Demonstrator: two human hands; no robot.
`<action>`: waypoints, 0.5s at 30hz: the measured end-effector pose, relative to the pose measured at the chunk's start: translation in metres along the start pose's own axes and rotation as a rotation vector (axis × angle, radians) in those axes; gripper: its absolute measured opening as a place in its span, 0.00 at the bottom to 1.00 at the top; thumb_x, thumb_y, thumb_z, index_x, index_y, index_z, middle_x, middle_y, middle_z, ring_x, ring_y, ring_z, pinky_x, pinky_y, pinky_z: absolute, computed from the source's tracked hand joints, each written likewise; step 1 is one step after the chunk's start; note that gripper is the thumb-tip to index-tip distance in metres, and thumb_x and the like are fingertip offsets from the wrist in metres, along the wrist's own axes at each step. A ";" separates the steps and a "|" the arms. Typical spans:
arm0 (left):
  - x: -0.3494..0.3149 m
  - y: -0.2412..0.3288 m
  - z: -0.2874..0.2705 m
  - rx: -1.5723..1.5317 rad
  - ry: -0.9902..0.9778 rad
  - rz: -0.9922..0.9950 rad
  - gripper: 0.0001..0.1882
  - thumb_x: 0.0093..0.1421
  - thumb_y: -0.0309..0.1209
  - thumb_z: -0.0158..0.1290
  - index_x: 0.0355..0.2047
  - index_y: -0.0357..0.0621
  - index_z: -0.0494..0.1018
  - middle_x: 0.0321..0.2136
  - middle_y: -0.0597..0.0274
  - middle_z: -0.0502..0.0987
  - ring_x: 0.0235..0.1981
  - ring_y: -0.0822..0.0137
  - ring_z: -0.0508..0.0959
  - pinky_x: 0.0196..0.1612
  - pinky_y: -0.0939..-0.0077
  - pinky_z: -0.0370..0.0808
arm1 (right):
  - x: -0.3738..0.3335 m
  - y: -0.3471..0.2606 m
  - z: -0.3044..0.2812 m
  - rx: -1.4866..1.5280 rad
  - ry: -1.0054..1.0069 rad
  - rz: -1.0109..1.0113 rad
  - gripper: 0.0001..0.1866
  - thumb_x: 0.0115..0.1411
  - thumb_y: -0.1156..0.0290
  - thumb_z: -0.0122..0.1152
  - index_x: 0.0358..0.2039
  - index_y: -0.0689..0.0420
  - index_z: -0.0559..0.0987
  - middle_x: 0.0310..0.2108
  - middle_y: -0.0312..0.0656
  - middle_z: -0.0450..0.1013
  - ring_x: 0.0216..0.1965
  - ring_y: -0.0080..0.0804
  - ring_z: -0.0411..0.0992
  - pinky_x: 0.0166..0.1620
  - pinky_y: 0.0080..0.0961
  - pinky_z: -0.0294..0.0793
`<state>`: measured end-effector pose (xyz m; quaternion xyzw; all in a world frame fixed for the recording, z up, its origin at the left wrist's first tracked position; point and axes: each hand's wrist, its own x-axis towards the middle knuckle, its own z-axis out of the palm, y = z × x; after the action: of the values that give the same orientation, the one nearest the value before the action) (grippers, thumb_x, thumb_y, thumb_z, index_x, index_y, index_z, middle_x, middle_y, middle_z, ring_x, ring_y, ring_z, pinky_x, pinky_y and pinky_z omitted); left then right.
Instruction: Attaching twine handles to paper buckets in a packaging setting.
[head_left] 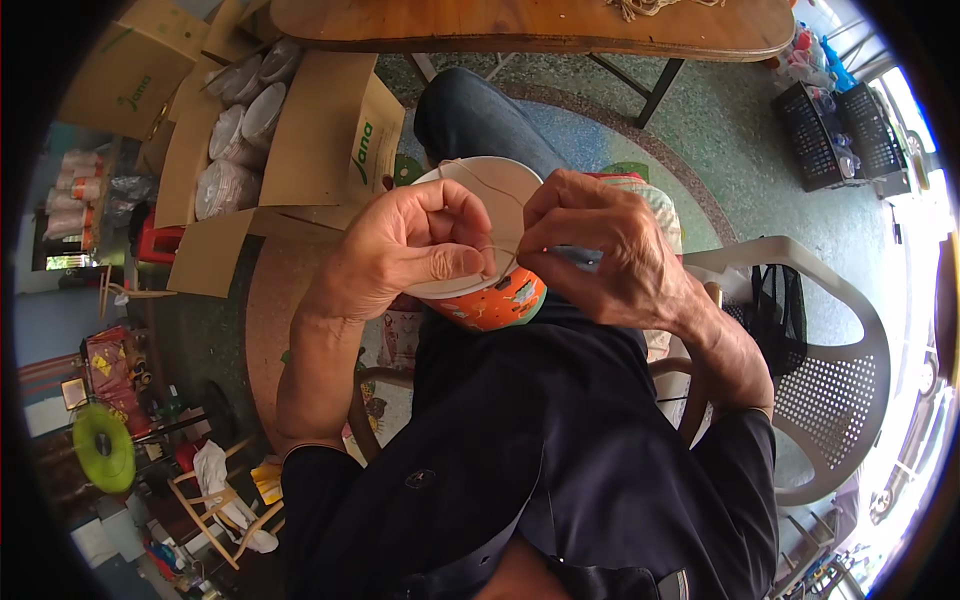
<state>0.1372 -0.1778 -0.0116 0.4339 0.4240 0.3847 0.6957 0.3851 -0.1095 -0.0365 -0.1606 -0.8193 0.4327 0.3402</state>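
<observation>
A round paper bucket [505, 303], white inside and orange with a printed pattern outside, rests at my lap below my hands. Across its mouth runs a thin pale cord [490, 184], part of it hanging over the far rim. My left hand [410, 240] is closed, its thumb and index finger pinching the cord over the near rim. Opposite it, my right hand [612, 245] pinches the cord between thumb and bent fingers. A small curve of cord shows between the two hands. Whether the cord is fixed to the bucket I cannot tell.
A wooden table [500, 28] stands ahead with a bundle of cord [645, 8] on it. At the left, an open cardboard box [325, 130] holds wrapped stacks of white tubs [240, 135]. To the right are a plastic chair [850, 385] and black crates [820, 140].
</observation>
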 end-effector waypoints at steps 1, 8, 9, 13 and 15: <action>0.000 0.000 0.001 -0.025 0.011 -0.005 0.15 0.62 0.24 0.65 0.44 0.36 0.72 0.34 0.58 0.82 0.37 0.70 0.83 0.47 0.74 0.80 | 0.000 -0.002 0.001 0.002 -0.001 0.001 0.05 0.52 0.80 0.71 0.30 0.61 0.84 0.36 0.42 0.77 0.38 0.39 0.79 0.42 0.35 0.78; -0.006 0.015 0.003 0.092 0.008 -0.067 0.14 0.60 0.19 0.65 0.43 0.35 0.73 0.37 0.56 0.83 0.42 0.69 0.83 0.49 0.72 0.81 | -0.001 -0.009 -0.004 -0.141 0.026 -0.085 0.06 0.49 0.82 0.69 0.28 0.59 0.82 0.35 0.42 0.76 0.36 0.39 0.77 0.40 0.34 0.76; -0.007 0.016 0.001 0.185 -0.042 -0.057 0.13 0.61 0.19 0.64 0.43 0.34 0.73 0.37 0.56 0.83 0.42 0.69 0.83 0.49 0.73 0.81 | 0.000 -0.008 -0.005 -0.108 0.031 -0.060 0.06 0.49 0.82 0.69 0.28 0.59 0.82 0.35 0.42 0.76 0.36 0.39 0.77 0.40 0.34 0.76; -0.008 0.028 0.003 0.332 -0.087 -0.052 0.11 0.62 0.18 0.63 0.43 0.33 0.74 0.36 0.56 0.82 0.40 0.69 0.83 0.49 0.74 0.81 | -0.001 -0.005 -0.006 -0.101 0.017 -0.072 0.07 0.50 0.82 0.72 0.31 0.59 0.85 0.35 0.41 0.77 0.35 0.35 0.79 0.38 0.31 0.77; -0.007 0.028 0.003 0.347 -0.081 -0.071 0.11 0.62 0.18 0.63 0.43 0.33 0.74 0.36 0.56 0.82 0.40 0.69 0.83 0.48 0.75 0.81 | 0.000 -0.004 -0.007 -0.076 0.055 -0.041 0.07 0.50 0.81 0.72 0.31 0.59 0.85 0.35 0.41 0.77 0.35 0.35 0.79 0.38 0.30 0.78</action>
<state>0.1323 -0.1760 0.0171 0.5473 0.4707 0.2634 0.6400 0.3900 -0.1073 -0.0307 -0.1681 -0.8286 0.3897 0.3651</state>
